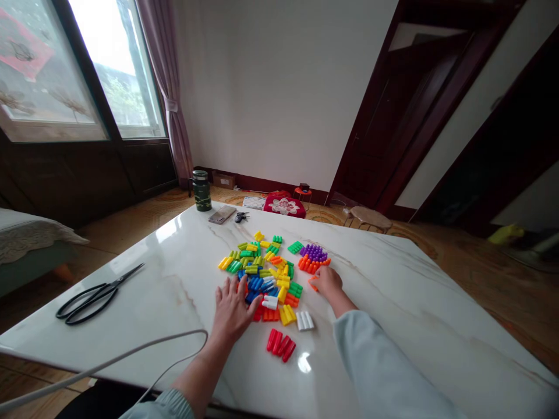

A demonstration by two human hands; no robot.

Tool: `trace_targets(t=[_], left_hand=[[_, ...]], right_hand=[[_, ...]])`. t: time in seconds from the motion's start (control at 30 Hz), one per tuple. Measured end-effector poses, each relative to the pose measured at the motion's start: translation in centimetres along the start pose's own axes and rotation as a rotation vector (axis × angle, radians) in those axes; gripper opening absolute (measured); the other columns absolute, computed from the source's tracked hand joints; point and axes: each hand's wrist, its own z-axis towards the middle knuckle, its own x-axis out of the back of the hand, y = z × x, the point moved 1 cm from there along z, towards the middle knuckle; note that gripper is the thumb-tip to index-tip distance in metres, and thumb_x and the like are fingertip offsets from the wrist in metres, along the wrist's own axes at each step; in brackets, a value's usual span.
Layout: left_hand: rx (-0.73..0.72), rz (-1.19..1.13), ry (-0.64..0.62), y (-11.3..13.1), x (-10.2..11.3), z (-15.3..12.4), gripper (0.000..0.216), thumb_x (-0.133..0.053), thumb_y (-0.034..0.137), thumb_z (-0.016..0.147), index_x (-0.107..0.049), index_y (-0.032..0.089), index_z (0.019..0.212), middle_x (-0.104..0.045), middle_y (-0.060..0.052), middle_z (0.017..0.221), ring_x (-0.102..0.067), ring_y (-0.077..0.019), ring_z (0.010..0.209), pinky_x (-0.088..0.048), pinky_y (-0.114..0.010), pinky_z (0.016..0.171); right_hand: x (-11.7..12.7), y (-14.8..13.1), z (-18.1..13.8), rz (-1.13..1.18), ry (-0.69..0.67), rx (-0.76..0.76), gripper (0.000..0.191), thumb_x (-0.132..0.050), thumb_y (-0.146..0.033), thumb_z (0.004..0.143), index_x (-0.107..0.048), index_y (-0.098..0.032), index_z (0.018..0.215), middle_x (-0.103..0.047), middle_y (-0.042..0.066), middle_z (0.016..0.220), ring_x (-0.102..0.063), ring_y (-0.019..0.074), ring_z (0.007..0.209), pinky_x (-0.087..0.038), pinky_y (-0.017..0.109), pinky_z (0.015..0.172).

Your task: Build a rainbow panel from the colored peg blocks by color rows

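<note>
The left hand (231, 311) lies at the left side of a pile of colored plastic pieces (257, 262) near the middle of the surface (419, 302). Its fingers are spread, reaching over blue pieces (257, 284); whether the fingertips press on them I cannot tell. The right hand (328, 281), on the side of the pile toward the surface's right edge, has its fingers pinched on an orange piece (313, 283).

Just beyond that hand, toward the far edge, stands a tidy orange group (312, 266), with a purple group (313, 252) right behind it. A green group (296, 247) sits just to the left of the purple one. On the near side of the pile, white pieces (305, 320) lie beside yellow pieces (287, 315), and a row of red pieces (280, 344) lies closest of all to the near edge.

At the far left corner a camouflage-patterned flask (202, 192) stands upright. Along the far edge from it lie a phone (222, 215) and a set of keys (240, 217). Black-handled scissors (94, 299) rest near the left edge, their blades directed toward the far edge, and a pale cable (144, 341) crosses the near left part.
</note>
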Motion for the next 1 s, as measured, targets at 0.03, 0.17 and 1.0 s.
trace_targets(t=[0.03, 0.17, 1.0], left_hand=[[0.002, -0.001, -0.001, 0.0, 0.0, 0.0, 0.072, -0.044, 0.059, 0.089, -0.041, 0.015, 0.145, -0.041, -0.019, 0.150, -0.028, -0.0368, 0.142, -0.020, -0.057, 0.115], [0.003, 0.000, -0.002, -0.1, -0.2, -0.1, 0.072, -0.042, 0.059, 0.089, -0.041, 0.014, 0.146, -0.040, -0.018, 0.150, -0.028, -0.0377, 0.142, -0.018, -0.057, 0.115], [0.003, 0.046, -0.012, 0.2, 0.2, -0.1, 0.069, -0.040, 0.059, 0.090, -0.044, 0.016, 0.144, -0.042, -0.017, 0.149, -0.029, -0.0374, 0.142, -0.020, -0.056, 0.115]], right_hand=[[0.0, -0.1, 0.0, -0.012, -0.024, 0.005, 0.021, -0.076, -0.024, 0.061, -0.067, -0.017, 0.079, -0.071, 0.011, 0.089, -0.067, 0.0266, 0.084, -0.048, 0.030, 0.066], [-0.3, 0.3, -0.6, -0.011, -0.031, 0.045, 0.026, -0.076, -0.013, 0.051, -0.067, -0.016, 0.076, -0.070, 0.010, 0.082, -0.066, 0.0243, 0.080, -0.046, 0.028, 0.064], [-4.3, 4.2, 1.5, 0.680, 0.467, -0.014, 0.040, -0.069, -0.033, 0.063, -0.056, -0.014, 0.096, -0.067, 0.014, 0.096, -0.062, 0.0174, 0.064, -0.052, 0.035, 0.071]])
